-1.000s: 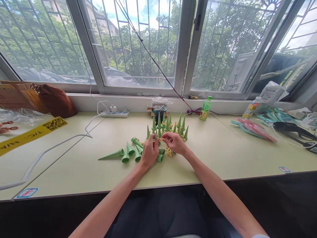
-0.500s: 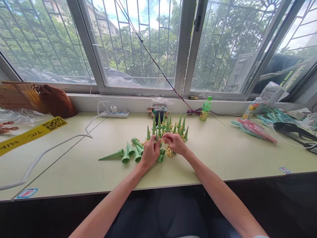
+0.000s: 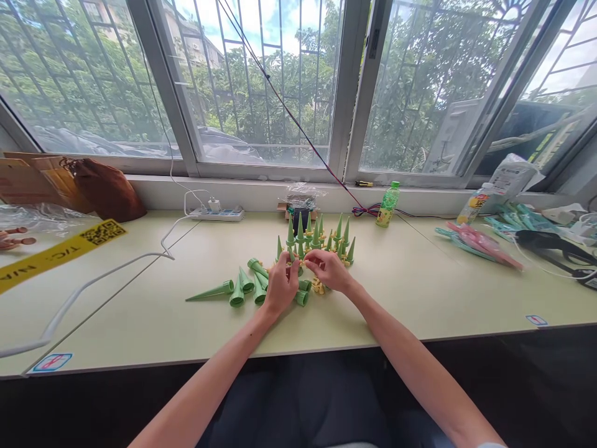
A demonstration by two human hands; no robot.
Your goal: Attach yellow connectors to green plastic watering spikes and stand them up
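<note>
- Clock centre: between the two hands; 12 toward the window.
- Standing cones (image 3: 316,234): at 12 to 1 o'clock; smooth green, apparently plastic, slender, points up, in a tight cluster with small yellow fittings among them.
- Loose cones (image 3: 237,296): lying at 8 o'clock; hollow, round-mouthed, collared bases.
- Yellow pieces (image 3: 318,286): small, knobbly, piled toward 5 o'clock, just beside the right hand.
- Tabletop (image 3: 153,323): pale, smooth, flat.
- Left hand (image 3: 281,283): extended from 7 o'clock, fingers curled, pinching a green cone (image 3: 292,254), its tip protruding upward.
- Right hand (image 3: 328,271): extended from 4 o'clock, wrist bent inward, thumb and forefinger drawn near each other beside the held cone; cannot tell whether they pinch anything.
</note>
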